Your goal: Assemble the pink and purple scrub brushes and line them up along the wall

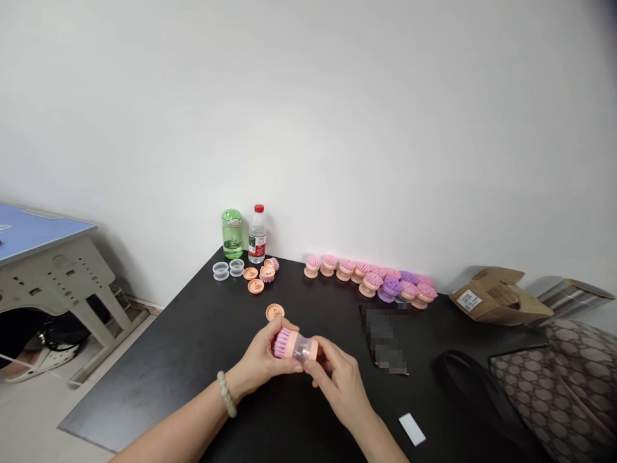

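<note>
A brush point(303, 348) with pink bristles, a clear middle and peach rings lies sideways between my hands. My left hand point(263, 360) is closed around its bristle end. The fingers of my right hand point(335, 376) grip the peach ring at the other end. Just beyond my left fingers is a round peach part point(274, 312). Farther back, clear rings point(220, 271), peach discs point(256, 286) and bristle heads point(267, 274) lie in a group. Along the wall stands a row of several finished-looking brushes point(345, 269), mostly pink, with a purple one point(389, 289) among them.
On the black table point(193, 360), a green bottle point(232, 235) and a water bottle point(257, 238) stand at the back left corner. To the right are a blurred-out flat object point(385, 337), a white card point(412, 429), a brown paper bag point(499, 296) and a patterned bag point(544, 386).
</note>
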A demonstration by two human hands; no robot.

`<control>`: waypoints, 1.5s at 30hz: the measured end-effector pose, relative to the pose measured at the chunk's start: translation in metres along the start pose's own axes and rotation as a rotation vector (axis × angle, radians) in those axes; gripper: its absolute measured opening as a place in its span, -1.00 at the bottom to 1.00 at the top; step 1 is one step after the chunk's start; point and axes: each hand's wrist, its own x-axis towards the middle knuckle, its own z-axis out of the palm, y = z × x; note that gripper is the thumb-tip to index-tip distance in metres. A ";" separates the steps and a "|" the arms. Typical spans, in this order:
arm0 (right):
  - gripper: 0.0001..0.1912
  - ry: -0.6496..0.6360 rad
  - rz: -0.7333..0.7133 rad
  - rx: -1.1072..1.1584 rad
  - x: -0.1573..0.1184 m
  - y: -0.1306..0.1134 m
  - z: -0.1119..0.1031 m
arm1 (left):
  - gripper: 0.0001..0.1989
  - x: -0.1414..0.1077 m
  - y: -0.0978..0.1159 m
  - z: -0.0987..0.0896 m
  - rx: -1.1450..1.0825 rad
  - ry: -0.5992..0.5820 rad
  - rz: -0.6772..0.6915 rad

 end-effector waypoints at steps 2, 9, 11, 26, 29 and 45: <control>-0.62 -0.058 0.158 0.196 0.001 0.000 0.004 | -0.44 0.000 -0.001 -0.002 0.096 -0.015 0.093; -0.41 -0.120 0.570 0.807 0.004 -0.004 0.014 | -0.58 0.000 0.005 -0.004 0.519 -0.073 0.540; -0.41 -0.143 0.672 0.852 0.006 -0.005 0.012 | -0.61 0.000 0.006 -0.004 0.573 -0.114 0.615; -0.50 0.069 0.289 0.230 0.008 0.010 0.004 | -0.58 0.003 -0.001 -0.004 0.746 0.023 0.333; -0.58 0.039 -0.038 -0.007 0.008 0.007 -0.003 | -0.45 0.003 -0.003 -0.007 0.777 0.127 0.251; -0.64 0.089 0.011 -0.562 0.044 0.016 -0.016 | -0.20 -0.001 -0.022 -0.005 0.953 0.116 0.450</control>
